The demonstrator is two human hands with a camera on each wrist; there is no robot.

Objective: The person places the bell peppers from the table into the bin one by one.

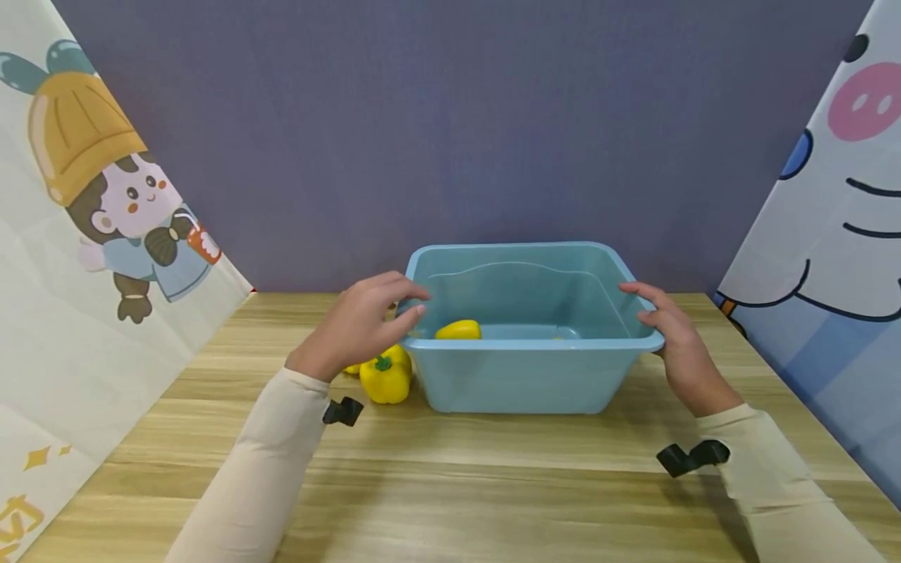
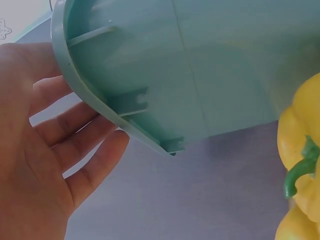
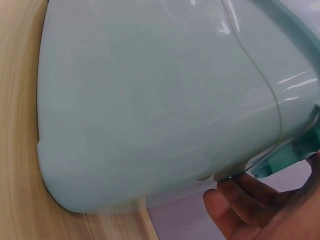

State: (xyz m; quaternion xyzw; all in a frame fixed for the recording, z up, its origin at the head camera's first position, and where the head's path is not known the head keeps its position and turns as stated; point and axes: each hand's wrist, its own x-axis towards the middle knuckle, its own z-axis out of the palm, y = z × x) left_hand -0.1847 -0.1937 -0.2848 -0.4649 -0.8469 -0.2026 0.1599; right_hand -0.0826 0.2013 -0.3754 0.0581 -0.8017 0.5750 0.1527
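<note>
A light blue plastic tub point(image 1: 528, 379) stands on the table, with a smooth rounded yellow thing point(image 1: 458, 330) inside, partly hidden by the front wall. At the tub's left rim is my left hand point(image 1: 362, 317), its fingers spread and only slightly bent, the fingertips right at the rim point(image 2: 82, 90) in the left wrist view. My right hand point(image 1: 672, 340) grips the right rim, thumb side above and the other fingers curled beneath the edge point(image 3: 250, 200). A yellow bell pepper point(image 1: 385, 379) with a green stem sits just left of the tub, below my left hand.
More yellow point(image 1: 352, 368) shows beside the pepper, mostly behind my left wrist. A grey-purple panel point(image 1: 450, 141) rises behind the wood-grain table point(image 1: 450, 485). Cartoon-printed panels stand on the left point(image 1: 84, 313) and right point(image 1: 831, 234).
</note>
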